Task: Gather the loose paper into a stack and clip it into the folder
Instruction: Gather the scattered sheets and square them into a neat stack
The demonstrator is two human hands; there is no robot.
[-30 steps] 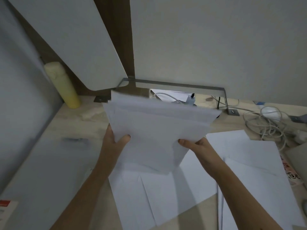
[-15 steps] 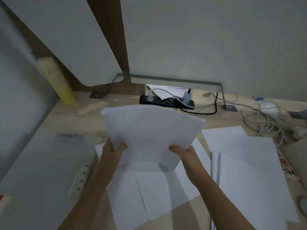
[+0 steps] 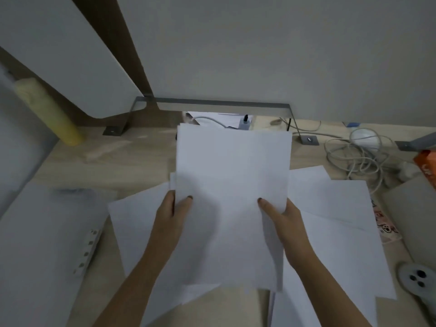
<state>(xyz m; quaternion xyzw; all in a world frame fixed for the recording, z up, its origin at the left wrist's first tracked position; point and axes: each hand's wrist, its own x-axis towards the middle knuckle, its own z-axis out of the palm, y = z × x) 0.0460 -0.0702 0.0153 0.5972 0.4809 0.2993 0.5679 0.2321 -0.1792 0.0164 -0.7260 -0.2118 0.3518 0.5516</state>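
Observation:
A stack of white paper (image 3: 232, 175) is held above the wooden desk, its sheets roughly aligned. My left hand (image 3: 173, 214) grips the stack's left edge, thumb on top. My right hand (image 3: 282, 218) grips its right edge, thumb also on top. More loose white sheets (image 3: 342, 232) lie spread on the desk under and to the right of the stack. The open translucent folder (image 3: 40, 244) lies at the left, with its white clip strip (image 3: 87, 249) along its right edge.
A yellow bottle (image 3: 47, 112) stands at the back left. A grey metal monitor stand (image 3: 212, 106) and a power strip sit behind the stack. Tangled white cables (image 3: 358, 154) lie at the back right. A grey round object (image 3: 416, 277) sits at the lower right edge.
The fanned sheets have been squared into a more even stack and turned upright in my view. Both hands keep their grip on its sides; the camera has tilted down.

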